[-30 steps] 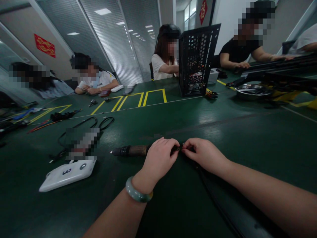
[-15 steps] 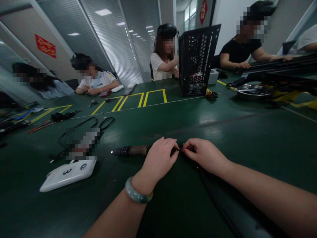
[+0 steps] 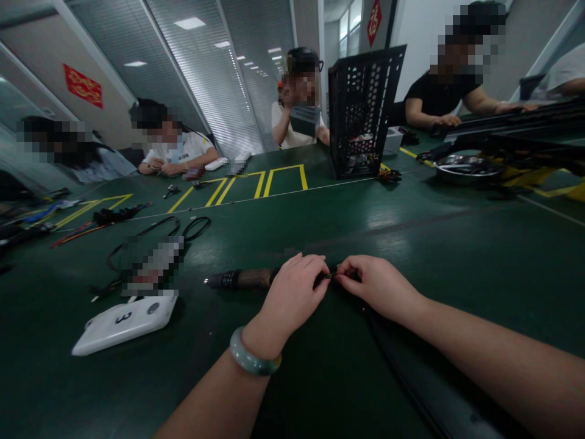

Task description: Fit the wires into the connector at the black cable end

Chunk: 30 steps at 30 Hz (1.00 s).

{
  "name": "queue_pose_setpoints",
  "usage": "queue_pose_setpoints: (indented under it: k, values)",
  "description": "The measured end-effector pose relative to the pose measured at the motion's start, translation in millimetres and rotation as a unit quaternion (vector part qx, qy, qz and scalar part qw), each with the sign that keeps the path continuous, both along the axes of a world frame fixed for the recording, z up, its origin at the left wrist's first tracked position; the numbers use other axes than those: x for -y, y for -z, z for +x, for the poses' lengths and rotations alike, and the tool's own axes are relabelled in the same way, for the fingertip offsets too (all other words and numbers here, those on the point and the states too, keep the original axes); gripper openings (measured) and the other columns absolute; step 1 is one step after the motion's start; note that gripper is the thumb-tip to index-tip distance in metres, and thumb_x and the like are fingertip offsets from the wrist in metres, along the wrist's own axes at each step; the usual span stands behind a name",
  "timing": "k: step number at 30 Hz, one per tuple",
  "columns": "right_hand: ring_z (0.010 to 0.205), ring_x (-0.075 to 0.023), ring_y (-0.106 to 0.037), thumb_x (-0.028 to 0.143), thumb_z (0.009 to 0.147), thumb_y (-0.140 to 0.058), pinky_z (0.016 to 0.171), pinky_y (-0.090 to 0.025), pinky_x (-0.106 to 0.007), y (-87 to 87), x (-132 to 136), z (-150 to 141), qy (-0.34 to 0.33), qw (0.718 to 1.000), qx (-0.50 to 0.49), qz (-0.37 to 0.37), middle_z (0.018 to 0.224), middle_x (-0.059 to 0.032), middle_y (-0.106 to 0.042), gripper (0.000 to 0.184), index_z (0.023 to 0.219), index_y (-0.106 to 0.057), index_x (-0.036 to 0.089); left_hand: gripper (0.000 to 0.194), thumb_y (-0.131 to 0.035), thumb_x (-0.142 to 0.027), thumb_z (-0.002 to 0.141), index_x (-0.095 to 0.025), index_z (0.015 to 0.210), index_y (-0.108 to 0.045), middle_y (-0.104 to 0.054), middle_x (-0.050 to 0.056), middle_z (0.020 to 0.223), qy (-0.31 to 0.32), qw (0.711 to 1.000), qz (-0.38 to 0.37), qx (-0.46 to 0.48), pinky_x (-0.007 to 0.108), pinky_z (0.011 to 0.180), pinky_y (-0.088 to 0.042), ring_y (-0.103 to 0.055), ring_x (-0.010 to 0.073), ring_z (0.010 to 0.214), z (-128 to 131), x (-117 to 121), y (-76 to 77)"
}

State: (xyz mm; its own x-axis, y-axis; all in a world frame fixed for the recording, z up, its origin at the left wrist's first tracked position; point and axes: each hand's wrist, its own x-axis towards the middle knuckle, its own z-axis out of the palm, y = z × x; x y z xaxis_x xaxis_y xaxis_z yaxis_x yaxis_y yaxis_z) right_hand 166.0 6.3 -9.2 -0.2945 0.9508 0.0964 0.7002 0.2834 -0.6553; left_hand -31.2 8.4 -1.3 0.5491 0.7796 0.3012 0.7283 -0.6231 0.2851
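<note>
The left hand [image 3: 292, 299] and right hand [image 3: 377, 289] met at 12 o'clock, both grips clamped on a small black cable joint [image 3: 329, 275] over the dark-green tabletop [image 3: 411, 244].

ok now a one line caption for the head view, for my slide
Left hand and right hand pinch a small dark part over a green workbench, a brown-handled tool beside them

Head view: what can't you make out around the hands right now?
Head view:
- Dark part between the left hand and right hand: too small, partly covered by the fingers.
- Brown-handled tool: one end hidden behind the left hand.
- Dark cable: cut off by the bottom edge.
- Table item: pixelated.
</note>
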Motion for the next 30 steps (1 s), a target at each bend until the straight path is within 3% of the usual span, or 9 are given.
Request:
queue_pose_setpoints:
  k: [14,20,26,30]
  values:
    - [0.072,-0.0156,-0.064,0.030,0.086,-0.059,0.061,-0.044,-0.025,1.1,0.2,-1.3,0.004,1.000,-0.015,-0.007,0.081,0.0015,-0.071,0.011,0.087,-0.068,0.024,0.021,-0.062,-0.017,0.083,-0.024,0.102,-0.056,-0.065,0.002,0.108,-0.012,1.000,0.007,-0.008,0.048,0.107,-0.037,-0.060,0.0214,0.105,1.4,-0.5,2.6]
    - [0.072,-0.0154,-0.064,0.030,0.086,-0.059,0.062,-0.043,-0.025,0.4,1.2,-1.0,0.003,1.000,-0.015,-0.009,0.081,0.0022,-0.070,0.010,0.087,-0.068,0.024,0.011,-0.059,-0.017,0.085,-0.023,0.094,-0.056,-0.065,0.001,0.107,-0.007,1.000,0.003,-0.004,0.047,0.107,-0.036,-0.060,0.0209,0.105,1.1,-0.6,1.7]
    - [0.071,-0.0152,-0.063,0.030,0.086,-0.058,0.061,-0.042,-0.025,1.2,1.0,-0.2,-0.003,1.000,-0.012,-0.008,0.080,0.0031,-0.070,0.011,0.086,-0.068,0.025,0.019,-0.061,-0.016,0.083,-0.023,0.100,-0.056,-0.064,0.002,0.111,-0.004,1.000,0.006,0.002,0.048,0.103,-0.040,-0.060,0.0228,0.104,2.1,1.4,-1.4]
    - [0.073,-0.0152,-0.063,0.030,0.086,-0.059,0.063,-0.043,-0.025,1.0,1.0,0.0,-0.003,1.000,-0.014,-0.008,0.082,0.0030,-0.070,0.010,0.087,-0.068,0.025,0.013,-0.059,-0.015,0.085,-0.023,0.096,-0.057,-0.065,0.001,0.108,0.002,1.000,-0.001,-0.004,0.046,0.104,-0.039,-0.059,0.0213,0.106,1.7,0.9,-1.0]
